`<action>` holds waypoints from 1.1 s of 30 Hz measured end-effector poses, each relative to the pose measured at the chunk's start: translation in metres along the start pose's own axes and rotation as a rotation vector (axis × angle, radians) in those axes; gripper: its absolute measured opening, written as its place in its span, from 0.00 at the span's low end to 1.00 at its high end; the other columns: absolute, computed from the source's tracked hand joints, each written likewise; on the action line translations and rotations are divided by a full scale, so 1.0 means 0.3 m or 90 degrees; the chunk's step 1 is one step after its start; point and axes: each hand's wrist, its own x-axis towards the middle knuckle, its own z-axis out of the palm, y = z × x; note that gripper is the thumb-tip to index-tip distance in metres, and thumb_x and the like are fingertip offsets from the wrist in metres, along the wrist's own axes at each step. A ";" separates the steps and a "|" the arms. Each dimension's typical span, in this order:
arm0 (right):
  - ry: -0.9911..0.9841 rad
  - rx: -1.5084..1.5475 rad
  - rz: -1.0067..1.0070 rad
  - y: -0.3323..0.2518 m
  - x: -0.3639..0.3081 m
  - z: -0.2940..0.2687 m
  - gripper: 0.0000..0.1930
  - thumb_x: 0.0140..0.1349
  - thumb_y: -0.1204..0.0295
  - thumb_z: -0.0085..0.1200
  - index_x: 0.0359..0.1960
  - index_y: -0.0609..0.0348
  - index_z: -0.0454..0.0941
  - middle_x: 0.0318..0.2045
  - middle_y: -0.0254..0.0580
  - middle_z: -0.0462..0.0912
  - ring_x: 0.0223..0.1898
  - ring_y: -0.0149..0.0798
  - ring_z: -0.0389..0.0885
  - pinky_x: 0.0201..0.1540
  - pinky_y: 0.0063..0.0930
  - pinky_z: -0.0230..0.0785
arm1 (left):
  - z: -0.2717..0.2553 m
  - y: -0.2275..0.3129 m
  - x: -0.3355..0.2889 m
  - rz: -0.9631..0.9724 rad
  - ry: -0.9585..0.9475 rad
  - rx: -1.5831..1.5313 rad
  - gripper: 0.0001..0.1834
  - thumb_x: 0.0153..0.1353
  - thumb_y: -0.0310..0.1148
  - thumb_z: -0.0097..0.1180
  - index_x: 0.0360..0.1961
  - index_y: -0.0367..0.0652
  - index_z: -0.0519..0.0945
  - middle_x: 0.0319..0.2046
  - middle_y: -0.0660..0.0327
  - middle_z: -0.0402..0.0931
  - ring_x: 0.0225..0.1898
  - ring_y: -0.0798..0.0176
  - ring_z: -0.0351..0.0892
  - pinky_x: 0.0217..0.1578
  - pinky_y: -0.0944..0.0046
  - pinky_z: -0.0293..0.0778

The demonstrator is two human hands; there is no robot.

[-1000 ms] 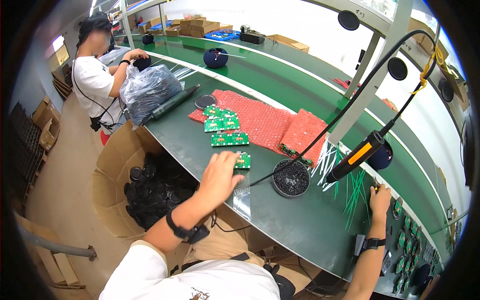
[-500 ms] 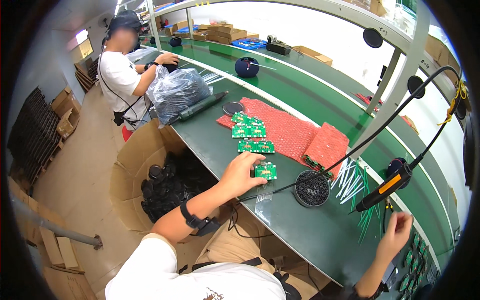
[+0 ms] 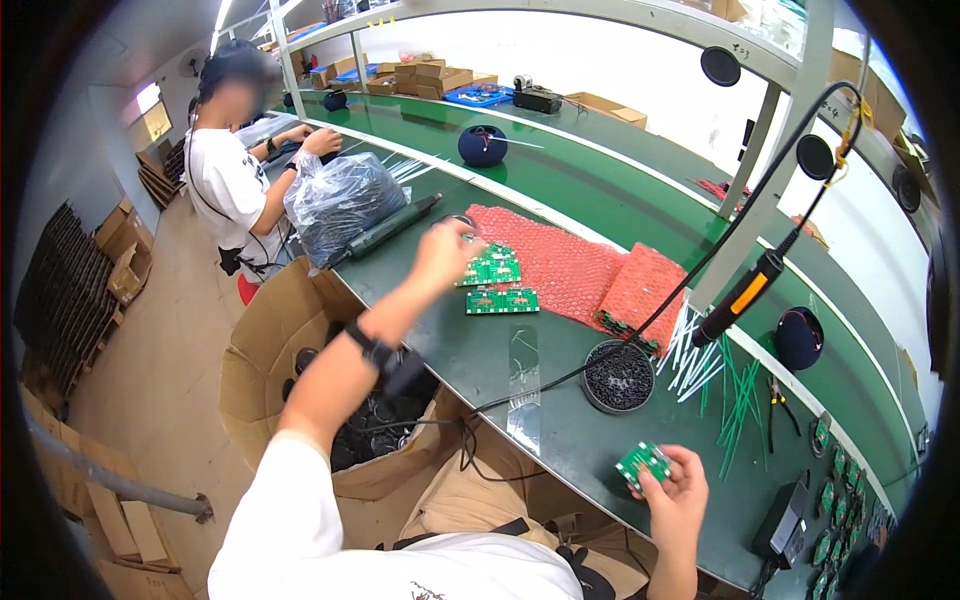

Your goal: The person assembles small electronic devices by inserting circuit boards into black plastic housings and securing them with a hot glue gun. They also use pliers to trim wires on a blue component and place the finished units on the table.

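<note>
My right hand [image 3: 680, 490] pinches a small green circuit board [image 3: 643, 464] between thumb and fingers, above the near edge of the green worktable [image 3: 590, 455]. My left hand [image 3: 443, 255] reaches to the far left end of the red bubble wrap [image 3: 550, 265]. Its fingers are bent beside a black round disc [image 3: 460, 219], which they partly cover; whether they grip it is too blurred to tell. Several green circuit boards [image 3: 502, 301] lie just nearer than that hand, on the wrap's edge and the bare tabletop.
A round tin of small black parts [image 3: 618, 377] stands mid-table. A powered screwdriver [image 3: 740, 298] hangs from its cord at right, over white and green strips [image 3: 738, 405]. Pliers [image 3: 780, 410] lie beyond. A carton [image 3: 265, 350] stands left; a co-worker [image 3: 235, 170] works farther up the line.
The circuit board has passed from my left hand to my right, which moved left and nearer. My left hand moved away to the black disc. The hanging screwdriver has swung up.
</note>
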 end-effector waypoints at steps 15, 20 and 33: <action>0.140 -0.094 -0.075 0.126 -0.047 -0.102 0.21 0.64 0.89 0.59 0.57 0.67 0.71 0.40 0.42 0.85 0.40 0.28 0.84 0.42 0.19 0.77 | -0.025 -0.388 0.330 -0.113 0.310 -0.421 0.13 0.61 0.23 0.72 0.35 0.43 0.75 0.28 0.67 0.77 0.27 0.71 0.75 0.30 0.67 0.72; 0.139 -0.074 -0.120 0.153 -0.048 -0.143 0.22 0.65 0.89 0.56 0.61 0.68 0.72 0.44 0.42 0.81 0.44 0.28 0.81 0.42 0.20 0.77 | -0.067 0.164 -0.187 0.203 0.107 -0.424 0.12 0.58 0.14 0.63 0.34 0.41 0.74 0.31 0.63 0.80 0.33 0.66 0.81 0.37 0.66 0.79; 0.209 -0.031 -0.052 0.099 -0.133 -0.257 0.24 0.66 0.86 0.60 0.63 0.64 0.67 0.42 0.40 0.84 0.39 0.29 0.84 0.37 0.21 0.80 | 0.337 0.536 -0.802 0.598 -0.360 -0.335 0.08 0.50 0.18 0.63 0.31 0.35 0.77 0.42 0.53 0.79 0.49 0.47 0.83 0.48 0.54 0.82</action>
